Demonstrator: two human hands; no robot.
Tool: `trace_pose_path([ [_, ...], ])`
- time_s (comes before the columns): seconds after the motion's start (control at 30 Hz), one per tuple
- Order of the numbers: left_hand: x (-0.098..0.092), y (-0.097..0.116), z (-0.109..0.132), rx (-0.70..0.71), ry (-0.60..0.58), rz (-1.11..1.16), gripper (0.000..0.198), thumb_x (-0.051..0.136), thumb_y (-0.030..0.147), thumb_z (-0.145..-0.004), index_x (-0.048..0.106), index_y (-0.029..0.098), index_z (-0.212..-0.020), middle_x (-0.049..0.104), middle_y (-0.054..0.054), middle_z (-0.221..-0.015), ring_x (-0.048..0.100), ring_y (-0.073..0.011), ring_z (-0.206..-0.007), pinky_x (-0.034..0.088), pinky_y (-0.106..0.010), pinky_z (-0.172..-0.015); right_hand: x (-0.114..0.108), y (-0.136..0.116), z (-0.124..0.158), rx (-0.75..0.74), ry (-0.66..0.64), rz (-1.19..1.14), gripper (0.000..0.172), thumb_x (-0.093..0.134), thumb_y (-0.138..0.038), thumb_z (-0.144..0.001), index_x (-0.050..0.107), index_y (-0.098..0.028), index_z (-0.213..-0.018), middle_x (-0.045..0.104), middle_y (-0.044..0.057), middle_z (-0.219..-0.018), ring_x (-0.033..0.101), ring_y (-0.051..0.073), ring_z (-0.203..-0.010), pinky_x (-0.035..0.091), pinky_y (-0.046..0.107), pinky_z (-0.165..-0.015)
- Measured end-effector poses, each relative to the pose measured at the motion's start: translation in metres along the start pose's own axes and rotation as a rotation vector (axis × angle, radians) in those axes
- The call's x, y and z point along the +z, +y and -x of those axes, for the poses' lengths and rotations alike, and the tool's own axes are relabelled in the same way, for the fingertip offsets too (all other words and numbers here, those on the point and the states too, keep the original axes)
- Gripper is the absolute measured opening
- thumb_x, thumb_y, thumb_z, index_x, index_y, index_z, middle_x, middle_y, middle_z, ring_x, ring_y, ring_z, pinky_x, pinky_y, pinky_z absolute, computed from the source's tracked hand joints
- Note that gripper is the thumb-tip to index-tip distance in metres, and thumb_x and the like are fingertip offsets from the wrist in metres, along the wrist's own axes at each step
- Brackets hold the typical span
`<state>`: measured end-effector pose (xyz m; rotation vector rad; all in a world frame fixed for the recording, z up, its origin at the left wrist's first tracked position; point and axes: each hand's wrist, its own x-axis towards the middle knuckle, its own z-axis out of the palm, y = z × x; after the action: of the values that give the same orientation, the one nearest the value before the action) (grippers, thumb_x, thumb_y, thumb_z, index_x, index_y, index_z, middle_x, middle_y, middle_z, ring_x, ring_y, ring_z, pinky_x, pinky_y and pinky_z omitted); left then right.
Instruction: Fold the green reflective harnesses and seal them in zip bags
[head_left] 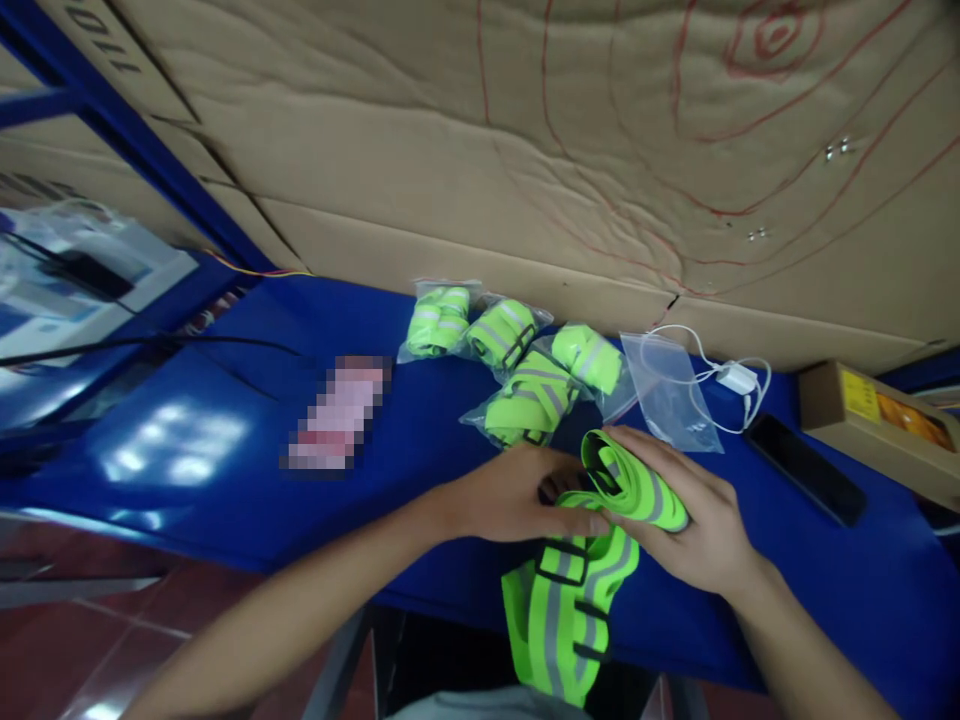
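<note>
A neon-green reflective strap (556, 620) with grey stripes and black buckles is partly rolled up between my hands. Its loose end hangs over the front edge of the blue table. My right hand (701, 510) wraps round the rolled part, whose coiled end faces left. The thumb of my left hand (517, 495) presses on the strap just below the roll, with the other fingers curled behind it and partly hidden. Beyond my hands lie several clear bags (529, 395) with rolled green straps inside.
A flat clear plastic bag (671, 390) lies behind my right hand, beside a white charger (736, 378) and cable. Further right are a black phone (806, 468) and a cardboard box (881, 430). A pixelated pink item (341, 412) lies on the blue table (247, 440). A cardboard panel (420, 200) stands behind.
</note>
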<state>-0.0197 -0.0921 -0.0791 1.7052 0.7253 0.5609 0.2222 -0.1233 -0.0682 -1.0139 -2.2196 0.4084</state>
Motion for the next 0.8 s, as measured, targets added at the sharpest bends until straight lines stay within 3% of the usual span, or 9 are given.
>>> trace_pose_path([
  [0.1,-0.003,0.004,-0.002,0.073,0.04,0.173,0.067,0.088,0.04,-0.073,0.063,0.018,-0.131,0.071,-0.011,-0.121,0.067,-0.0261,-0.111,0.052,-0.036,-0.098,0.004,-0.003,-0.001,0.002,0.004,-0.025,0.072,0.075,-0.027,-0.087,0.046,-0.027,-0.152,0.061,0.008,-0.145,0.062,0.03,-0.13,0.053,0.04,-0.109],
  [0.2,0.006,0.004,-0.002,0.083,-0.031,0.43,0.076,0.088,0.028,-0.072,0.055,0.02,-0.14,0.067,-0.011,-0.131,0.062,-0.0275,-0.124,0.048,-0.04,-0.107,0.011,-0.006,-0.002,0.026,0.03,-0.025,0.074,0.076,-0.026,-0.086,0.045,-0.029,-0.153,0.06,0.008,-0.146,0.06,0.031,-0.131,0.052,0.044,-0.111],
  [0.33,0.023,0.0,-0.001,-0.116,0.05,0.589,0.071,0.091,0.026,-0.066,0.061,0.019,-0.131,0.071,-0.009,-0.121,0.065,-0.0282,-0.117,0.051,-0.04,-0.101,0.022,-0.01,-0.002,0.117,0.105,-0.008,0.07,0.076,-0.028,-0.086,0.048,-0.03,-0.15,0.061,0.007,-0.144,0.06,0.031,-0.131,0.052,0.044,-0.111],
  [0.47,0.043,-0.005,-0.002,-0.377,-0.009,0.778,0.052,0.095,0.029,-0.058,0.074,0.015,-0.103,0.075,-0.006,-0.099,0.07,-0.0252,-0.096,0.053,-0.04,-0.094,0.031,-0.011,-0.004,0.163,0.135,0.001,0.067,0.073,-0.025,-0.088,0.047,-0.031,-0.15,0.06,0.007,-0.144,0.06,0.029,-0.131,0.052,0.043,-0.111],
  [0.63,0.064,-0.01,-0.004,-0.346,-0.158,1.034,0.031,0.089,0.03,-0.062,0.077,0.012,-0.084,0.075,-0.007,-0.085,0.071,-0.0235,-0.087,0.051,-0.044,-0.102,0.032,-0.007,-0.009,0.103,0.113,0.058,0.067,0.07,-0.023,-0.09,0.045,-0.03,-0.152,0.059,0.007,-0.147,0.055,0.029,-0.136,0.047,0.046,-0.115],
  [0.73,0.059,-0.014,-0.003,-0.439,-0.207,1.029,0.029,0.089,0.029,-0.063,0.078,0.012,-0.084,0.076,-0.007,-0.085,0.072,-0.0219,-0.082,0.054,-0.042,-0.098,0.025,-0.005,-0.012,0.174,0.103,0.045,0.063,0.073,-0.03,-0.09,0.05,-0.028,-0.149,0.061,0.007,-0.144,0.059,0.028,-0.132,0.05,0.042,-0.112],
  [0.8,0.05,-0.017,-0.002,-0.486,-0.319,0.963,0.031,0.091,0.032,-0.062,0.078,0.014,-0.083,0.075,-0.005,-0.082,0.071,-0.02,-0.077,0.057,-0.039,-0.09,0.02,-0.005,-0.013,0.254,0.058,0.006,0.058,0.074,-0.035,-0.09,0.055,-0.027,-0.145,0.064,0.007,-0.141,0.064,0.027,-0.127,0.053,0.039,-0.108],
])
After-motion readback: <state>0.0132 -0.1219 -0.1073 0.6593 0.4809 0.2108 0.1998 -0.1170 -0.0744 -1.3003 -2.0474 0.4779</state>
